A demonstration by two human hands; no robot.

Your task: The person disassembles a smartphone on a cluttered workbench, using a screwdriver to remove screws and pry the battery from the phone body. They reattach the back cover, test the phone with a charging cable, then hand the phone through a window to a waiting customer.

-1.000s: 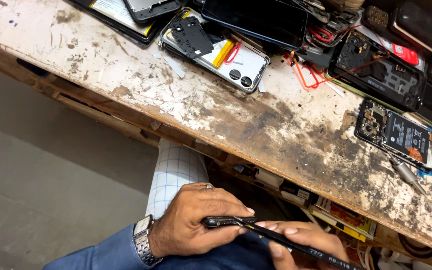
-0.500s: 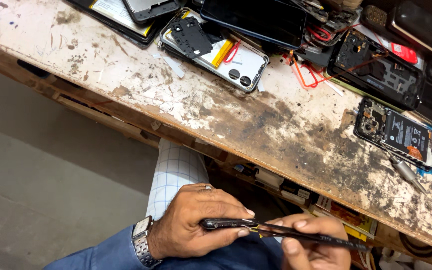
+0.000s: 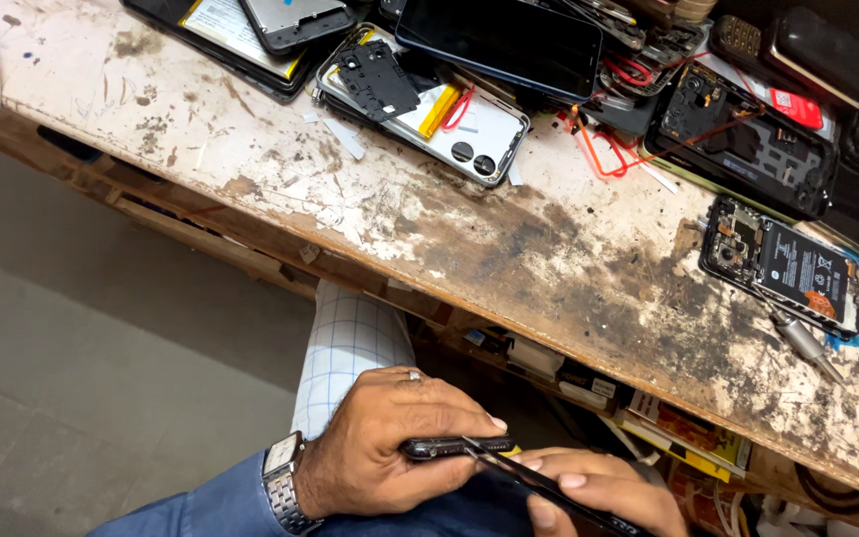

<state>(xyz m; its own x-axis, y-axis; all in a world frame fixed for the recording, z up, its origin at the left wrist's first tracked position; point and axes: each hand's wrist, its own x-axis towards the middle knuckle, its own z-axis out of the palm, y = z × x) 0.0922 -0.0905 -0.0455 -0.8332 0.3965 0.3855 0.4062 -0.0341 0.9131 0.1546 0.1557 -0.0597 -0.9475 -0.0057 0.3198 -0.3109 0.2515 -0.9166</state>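
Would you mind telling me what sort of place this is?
Probably a phone repair bench: opened phones with exposed batteries lie on a stained worktop, and the left hand grips a dark phone.

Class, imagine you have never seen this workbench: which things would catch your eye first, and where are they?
First, at the bottom, the left hand and right hand grip a dark phone edge-on, below the bench edge. Next, the stained, worn workbench running across the picture. Along its far side lie opened phones: a white-backed phone at top centre and an opened black phone with its battery showing at the right.
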